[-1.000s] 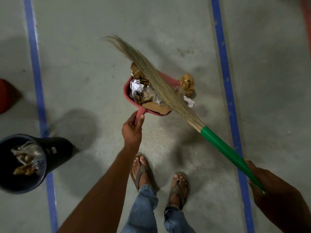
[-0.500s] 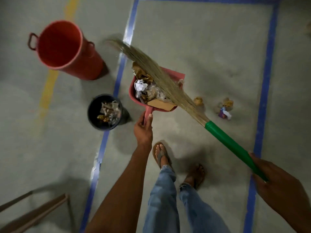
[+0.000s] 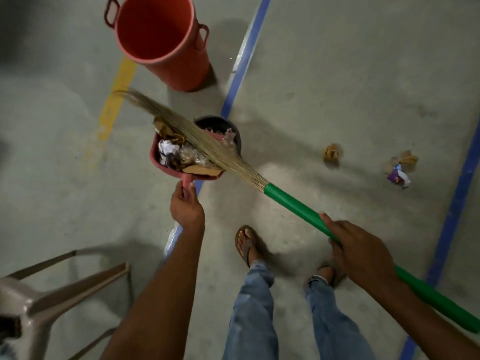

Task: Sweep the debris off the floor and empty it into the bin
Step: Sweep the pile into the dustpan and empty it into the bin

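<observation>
My left hand [image 3: 186, 207] grips the handle of a red dustpan [image 3: 155, 159] heaped with crumpled paper, wrappers and a cardboard piece. The pan hangs in the air and partly covers a small black bin [image 3: 235, 137] that holds some litter. My right hand [image 3: 355, 249] holds the green handle of a grass broom [image 3: 293, 202]; its bristles lie across the load in the pan. Loose debris stays on the floor to the right: a brown crumpled wad [image 3: 332, 152] and a small pile with a purple-and-white wrapper [image 3: 400, 168].
A tall red bucket [image 3: 161, 40] with two handles stands empty behind the black bin. A plastic chair [image 3: 49, 294] fills the lower left corner. Blue tape lines [image 3: 245, 54] and a yellow line [image 3: 118, 96] mark the concrete floor. My sandalled feet stand below the broom.
The view has swung left and I have stepped toward the bins. The loaded dustpan now overlaps the black bin. My right hand has come further into view on the broom handle.
</observation>
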`<state>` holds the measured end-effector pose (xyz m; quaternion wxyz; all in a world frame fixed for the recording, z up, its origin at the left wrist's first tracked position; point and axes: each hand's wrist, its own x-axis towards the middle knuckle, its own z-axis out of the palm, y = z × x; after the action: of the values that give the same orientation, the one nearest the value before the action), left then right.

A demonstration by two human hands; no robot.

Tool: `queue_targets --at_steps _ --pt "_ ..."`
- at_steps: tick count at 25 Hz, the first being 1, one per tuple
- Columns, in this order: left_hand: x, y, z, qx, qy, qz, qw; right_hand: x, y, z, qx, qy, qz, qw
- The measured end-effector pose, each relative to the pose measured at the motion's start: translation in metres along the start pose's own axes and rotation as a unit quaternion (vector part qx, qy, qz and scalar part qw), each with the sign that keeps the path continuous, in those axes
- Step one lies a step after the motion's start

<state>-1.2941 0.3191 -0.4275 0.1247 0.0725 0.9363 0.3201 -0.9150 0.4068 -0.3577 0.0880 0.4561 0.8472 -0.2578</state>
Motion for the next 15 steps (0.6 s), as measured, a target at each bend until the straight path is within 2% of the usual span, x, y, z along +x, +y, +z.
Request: queue_targets --at_steps 3,5,10,15 --pt "0.047 -0.016 0.009 0.039 0.001 -0.007 0.999 0.018 -0.028 0.029 -0.032 -0.011 0.015 0.999" --pt "0.07 -0.017 0.015 0.079 -0.033 -0.014 0.996 0.021 -0.036 0.039 -0.038 -0.019 0.046 0.998" --pt "0.095 -0.012 0.011 0.196 -0.114 0.078 0.971 0.007 -0.035 0.03 -0.077 -0.025 0.122 0.989" --pt "0.104 0.002 0.009 0.221 -0.125 0.082 0.964 -0.013 -0.021 0.007 -0.127 -0.049 0.115 0.984"
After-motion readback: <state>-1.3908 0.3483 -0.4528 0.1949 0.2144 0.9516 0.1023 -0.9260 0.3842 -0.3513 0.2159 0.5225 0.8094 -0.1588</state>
